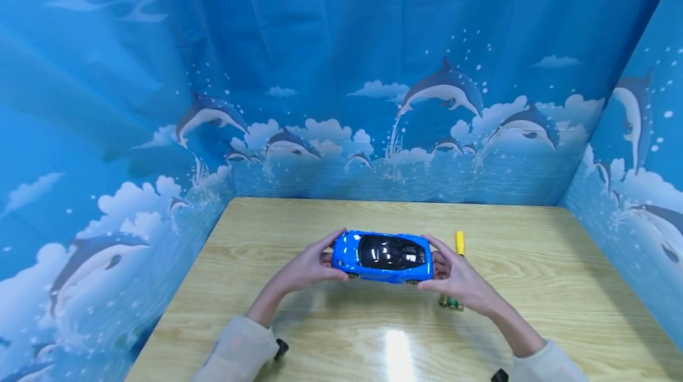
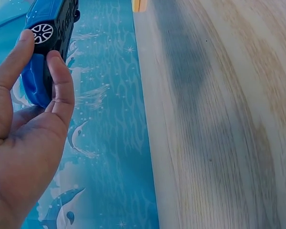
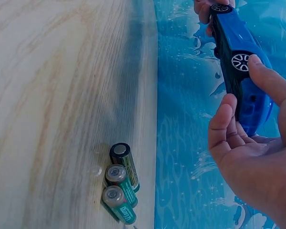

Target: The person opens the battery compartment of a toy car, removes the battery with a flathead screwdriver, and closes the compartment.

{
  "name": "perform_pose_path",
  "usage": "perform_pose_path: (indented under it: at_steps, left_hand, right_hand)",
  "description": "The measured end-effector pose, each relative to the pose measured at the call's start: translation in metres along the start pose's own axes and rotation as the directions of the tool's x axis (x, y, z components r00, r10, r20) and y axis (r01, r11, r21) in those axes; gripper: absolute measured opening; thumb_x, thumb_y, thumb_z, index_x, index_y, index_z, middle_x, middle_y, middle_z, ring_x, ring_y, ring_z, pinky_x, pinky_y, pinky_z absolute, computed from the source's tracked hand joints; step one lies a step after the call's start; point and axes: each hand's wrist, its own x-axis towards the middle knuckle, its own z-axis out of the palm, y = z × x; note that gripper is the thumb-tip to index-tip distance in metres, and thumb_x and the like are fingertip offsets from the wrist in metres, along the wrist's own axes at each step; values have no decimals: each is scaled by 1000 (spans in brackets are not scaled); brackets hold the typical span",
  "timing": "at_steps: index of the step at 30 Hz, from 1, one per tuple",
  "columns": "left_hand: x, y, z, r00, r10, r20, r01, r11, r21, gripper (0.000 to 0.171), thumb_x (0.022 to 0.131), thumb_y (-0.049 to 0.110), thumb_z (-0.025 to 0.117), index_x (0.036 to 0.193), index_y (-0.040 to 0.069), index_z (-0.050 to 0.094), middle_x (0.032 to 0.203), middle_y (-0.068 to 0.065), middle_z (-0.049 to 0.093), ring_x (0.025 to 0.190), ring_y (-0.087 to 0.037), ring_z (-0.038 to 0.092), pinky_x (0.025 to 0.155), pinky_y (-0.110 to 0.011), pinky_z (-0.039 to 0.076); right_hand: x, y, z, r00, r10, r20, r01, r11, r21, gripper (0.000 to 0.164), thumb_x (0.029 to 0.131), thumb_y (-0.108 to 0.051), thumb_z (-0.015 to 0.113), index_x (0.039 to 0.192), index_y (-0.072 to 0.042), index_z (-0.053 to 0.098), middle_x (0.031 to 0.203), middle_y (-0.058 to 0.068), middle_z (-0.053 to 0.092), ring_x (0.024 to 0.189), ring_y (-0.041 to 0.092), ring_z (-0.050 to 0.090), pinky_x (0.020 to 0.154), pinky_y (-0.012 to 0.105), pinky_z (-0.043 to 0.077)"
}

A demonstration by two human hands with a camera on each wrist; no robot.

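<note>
A blue toy car [image 1: 392, 257] with a black roof is held level above the wooden table, its front to the left in the head view. My left hand [image 1: 312, 263] grips the front end, thumb on the near side by a wheel and fingers curled round beneath, as the left wrist view shows. At the rear end, my right hand [image 1: 461, 281] grips the car with its thumb beside the rear wheel [image 3: 240, 62] and fingers under the body. Three green and dark batteries [image 3: 120, 174] lie together on the table, partly hidden behind the right hand in the head view.
A yellow-handled tool [image 1: 460, 242], probably a screwdriver, lies behind my right hand, its lower part hidden. The wooden table [image 1: 267, 222] meets blue dolphin-print curtains [image 1: 320, 73] at the back and both sides.
</note>
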Motion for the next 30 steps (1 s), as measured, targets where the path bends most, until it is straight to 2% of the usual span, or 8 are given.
perform_pose_path:
  at_steps: [5, 10, 13, 18, 25, 30]
  left_hand:
    - [4, -2, -1, 1000, 4, -1, -4, 1000, 24, 99, 86, 12, 85, 165, 15, 24, 152, -29, 44, 124, -39, 62, 99, -39, 58]
    - [6, -8, -1, 1000, 1, -4, -1, 997, 83, 97, 85, 15, 86, 164, 15, 29, 148, -23, 49, 119, -32, 63, 98, -38, 58]
    - [5, -11, 0, 1000, 12, 2, -12, 993, 115, 97, 83, 14, 88, 162, 12, 32, 140, -19, 55, 113, -28, 64, 95, -37, 59]
    - [5, -15, 0, 1000, 18, 10, -19, 987, 160, 96, 80, 13, 89, 159, 6, 34, 130, -14, 57, 108, -25, 60, 93, -36, 59]
    - [6, -21, 2, 999, 28, 32, -34, 978, 205, 99, 81, 13, 89, 160, 1, 31, 128, -13, 59, 108, -24, 60, 91, -33, 59]
    - [7, -27, 3, 1000, -1, 29, -6, 976, 216, 100, 81, 16, 89, 160, 2, 31, 129, -11, 58, 109, -23, 59, 91, -32, 59]
  right_hand:
    - [0, 0, -1, 1000, 19, 8, -19, 999, -34, 104, 85, -16, 85, 163, -4, 19, 100, 12, 63, 89, 24, 62, 76, 29, 59]
    - [0, 0, -2, 1000, 18, 18, -17, 998, -57, 105, 83, -15, 86, 162, 0, 19, 93, 11, 57, 82, 22, 56, 70, 27, 56]
    - [1, 1, -1, 999, 16, 34, -14, 997, -70, 105, 83, -15, 87, 161, 2, 19, 92, 12, 55, 79, 20, 53, 67, 26, 53]
    - [1, 3, 0, 997, 16, 73, -12, 999, -49, 102, 83, -12, 86, 159, 5, 20, 100, 14, 58, 85, 23, 58, 70, 26, 57]
    - [5, 9, 3, 996, 26, 87, -17, 995, -100, 104, 82, -11, 87, 158, 9, 19, 100, 13, 59, 83, 23, 58, 66, 25, 56]
    - [6, 13, 6, 996, 47, 80, -36, 990, -136, 107, 80, -13, 88, 158, 11, 18, 99, 12, 59, 82, 22, 57, 64, 25, 55]
